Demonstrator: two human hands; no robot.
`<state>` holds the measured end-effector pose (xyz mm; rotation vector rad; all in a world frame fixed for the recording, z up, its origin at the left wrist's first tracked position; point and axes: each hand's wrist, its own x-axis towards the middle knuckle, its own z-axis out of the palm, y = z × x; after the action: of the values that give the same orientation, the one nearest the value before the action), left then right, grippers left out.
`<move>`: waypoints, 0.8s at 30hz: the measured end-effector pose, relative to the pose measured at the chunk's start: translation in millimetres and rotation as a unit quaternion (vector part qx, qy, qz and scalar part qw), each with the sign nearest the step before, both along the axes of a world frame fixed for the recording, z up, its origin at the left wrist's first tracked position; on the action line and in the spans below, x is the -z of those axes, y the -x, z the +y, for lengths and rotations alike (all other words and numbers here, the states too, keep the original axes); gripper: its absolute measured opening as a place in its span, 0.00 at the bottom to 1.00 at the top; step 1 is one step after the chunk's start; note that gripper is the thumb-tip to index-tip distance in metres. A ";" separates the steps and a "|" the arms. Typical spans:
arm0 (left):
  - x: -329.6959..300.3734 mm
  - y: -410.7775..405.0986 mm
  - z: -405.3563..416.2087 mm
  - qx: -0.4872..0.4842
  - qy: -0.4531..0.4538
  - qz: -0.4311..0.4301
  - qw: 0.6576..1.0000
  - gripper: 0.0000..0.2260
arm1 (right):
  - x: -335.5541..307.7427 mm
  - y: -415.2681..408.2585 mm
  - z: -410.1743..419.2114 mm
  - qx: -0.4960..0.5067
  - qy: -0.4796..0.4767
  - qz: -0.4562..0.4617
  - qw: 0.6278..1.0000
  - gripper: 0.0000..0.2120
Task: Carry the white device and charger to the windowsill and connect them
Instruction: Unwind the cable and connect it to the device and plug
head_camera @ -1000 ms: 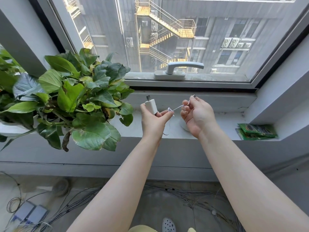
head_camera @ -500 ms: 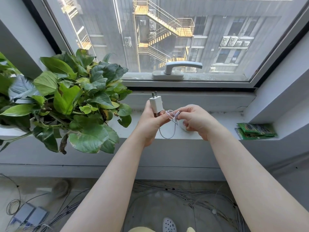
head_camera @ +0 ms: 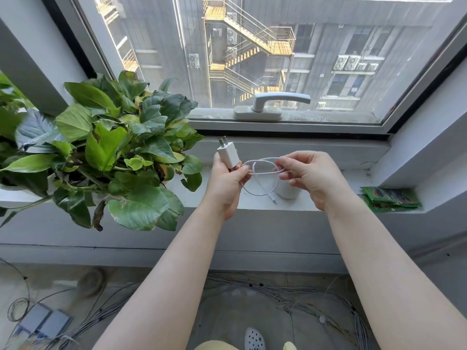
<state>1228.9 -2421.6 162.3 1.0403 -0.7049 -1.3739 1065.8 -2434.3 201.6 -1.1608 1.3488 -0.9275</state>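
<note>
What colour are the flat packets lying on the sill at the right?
Green packets, with a dark printed pattern; seen in the head view.

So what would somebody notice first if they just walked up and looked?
Probably the two hands in the middle: the left hand holds a white charger with its prongs up, and the right hand pinches its looped white cable above the windowsill. Next, the big leafy plant on the left, and the yellow stairs outside the window.
</note>
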 end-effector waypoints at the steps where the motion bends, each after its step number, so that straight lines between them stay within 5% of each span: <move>1: -0.6 -0.6 0.4 -0.003 0.003 0.019 1.000 0.14 | -0.4 0.1 -0.2 0.033 -0.002 -0.008 0.999 0.06; 5: -2.9 -0.3 1.2 -0.012 -0.002 0.074 0.997 0.14 | -7.3 -2.7 2.2 0.050 -0.099 -0.238 0.965 0.10; 10: 1.1 -9.1 3.9 -0.021 -0.028 0.045 0.998 0.15 | -21.1 5.7 0.5 0.015 -0.002 -0.284 0.959 0.12; 13: -1.6 -11.1 8.0 0.012 -0.031 0.061 0.998 0.15 | -20.7 10.0 -1.8 -0.010 0.075 -0.057 0.996 0.14; 16: -8.3 -10.4 13.8 0.081 -0.014 0.114 0.990 0.16 | -14.7 1.4 -0.5 -0.056 0.128 0.178 0.974 0.12; 24: -18.2 -12.4 19.1 0.138 -0.009 0.084 0.987 0.17 | -1.0 -15.8 9.8 -0.126 0.075 0.194 0.970 0.09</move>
<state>1241.3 -2402.5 180.5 0.8502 -0.7322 -1.6880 1081.6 -2424.6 202.6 -1.6527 1.4086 -0.6458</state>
